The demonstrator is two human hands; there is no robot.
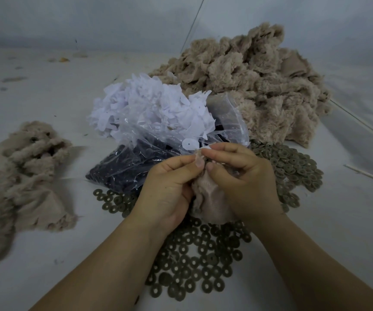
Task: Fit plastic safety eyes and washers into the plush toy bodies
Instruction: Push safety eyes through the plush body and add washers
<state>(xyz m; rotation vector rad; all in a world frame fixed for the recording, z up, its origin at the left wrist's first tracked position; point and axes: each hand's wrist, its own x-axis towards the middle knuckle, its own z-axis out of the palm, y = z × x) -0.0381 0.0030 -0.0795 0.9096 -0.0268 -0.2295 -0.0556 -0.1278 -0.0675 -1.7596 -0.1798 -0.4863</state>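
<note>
Between both hands (205, 176), plush body (210, 198).

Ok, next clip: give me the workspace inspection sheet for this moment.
Surface: pale table, lint-flecked.
Job's things: plush body held inside out; big plush pile behind; smaller plush pile left, some with eyes showing; bag of dark eyes; scattered washers.
Clutter: bag of white fabric pieces; thin sticks.
Fingers: left hand and right hand pinch the body's top edge.
Cables: thin line at the back, kind unclear.
Surroundings: plain grey wall.
</note>
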